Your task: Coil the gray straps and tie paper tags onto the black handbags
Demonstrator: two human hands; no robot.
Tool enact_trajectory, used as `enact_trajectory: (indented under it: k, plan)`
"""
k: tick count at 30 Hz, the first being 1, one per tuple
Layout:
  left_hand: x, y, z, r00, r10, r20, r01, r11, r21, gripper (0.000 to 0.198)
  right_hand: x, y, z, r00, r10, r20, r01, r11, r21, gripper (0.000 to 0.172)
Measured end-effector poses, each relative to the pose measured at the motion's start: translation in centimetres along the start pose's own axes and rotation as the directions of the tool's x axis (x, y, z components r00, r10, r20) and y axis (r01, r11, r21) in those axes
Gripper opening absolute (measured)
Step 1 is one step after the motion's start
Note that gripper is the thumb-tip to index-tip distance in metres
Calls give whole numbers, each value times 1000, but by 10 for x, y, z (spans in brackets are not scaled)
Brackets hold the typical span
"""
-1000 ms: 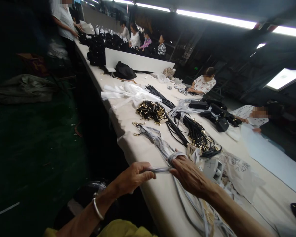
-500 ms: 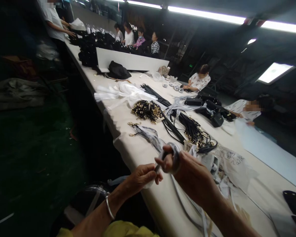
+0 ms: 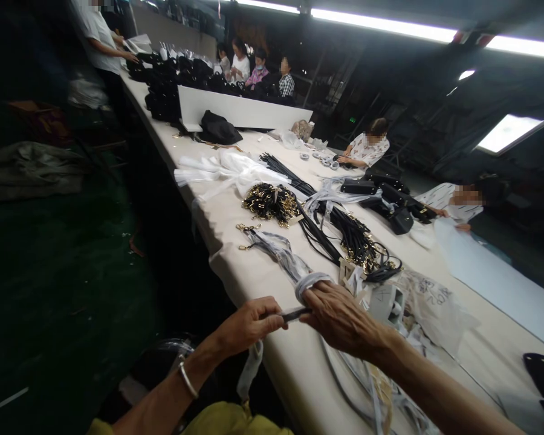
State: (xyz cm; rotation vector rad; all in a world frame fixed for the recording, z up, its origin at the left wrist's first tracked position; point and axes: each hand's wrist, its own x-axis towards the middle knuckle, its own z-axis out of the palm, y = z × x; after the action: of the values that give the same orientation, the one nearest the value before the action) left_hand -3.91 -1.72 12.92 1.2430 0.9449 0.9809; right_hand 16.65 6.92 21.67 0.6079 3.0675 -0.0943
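Clamped on a narrow dark strap point(image 3: 294, 315), the grip of the left hand point(image 3: 245, 327) is set with thumb and bent fingers together, above the near edge of the cream cloth-covered tabletop point(image 3: 238, 275). A ring-shaped roll of pale greyish film point(image 3: 306, 281) is held by the right hand point(image 3: 344, 311), looped about its fingers; whether the strap is also pinched there cannot be told, since its right end is covered. Only a short length of strap is exposed between the hands. It is judged best kept taut, with the film drawn snugly and laid flat so that no crease is formed; the left grip is best shifted in small steps, so that tension is not lost.

Below the left hand, a loose pale strip point(image 3: 250, 370) is left dangling and could be snagged on the tabletop's edge. Just beyond the roll, film-covered straps with gold clasps point(image 3: 278, 249) are laid out. Farther off, a round bundle of black straps and gold clasps point(image 3: 269, 203) is placed, with a longer black strap bundle point(image 3: 356, 241) to its right. Movement on the right is crowded by a pale box-shaped object point(image 3: 383, 304) and a translucent plastic bag with dark handwriting point(image 3: 435, 296).
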Motion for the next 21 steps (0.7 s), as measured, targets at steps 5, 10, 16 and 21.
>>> enact_trajectory:
  k: [5,10,16,21]
  plan:
    - [13,-22,-4,982,-145,123,146,989,-3,33,-19,-19,1,940,135,313,-186,973,137,20]
    - [6,-19,-2,991,-42,129,72,968,-240,32,-20,-22,-17,774,91,626,-631,185,753,48]
    - [9,-5,11,987,112,114,-68,940,-334,36,-10,-31,-37,903,170,393,-214,-616,758,50]
    - [19,-18,31,998,54,32,-19,744,-668,49,14,-33,-57,858,458,234,161,-671,724,34]
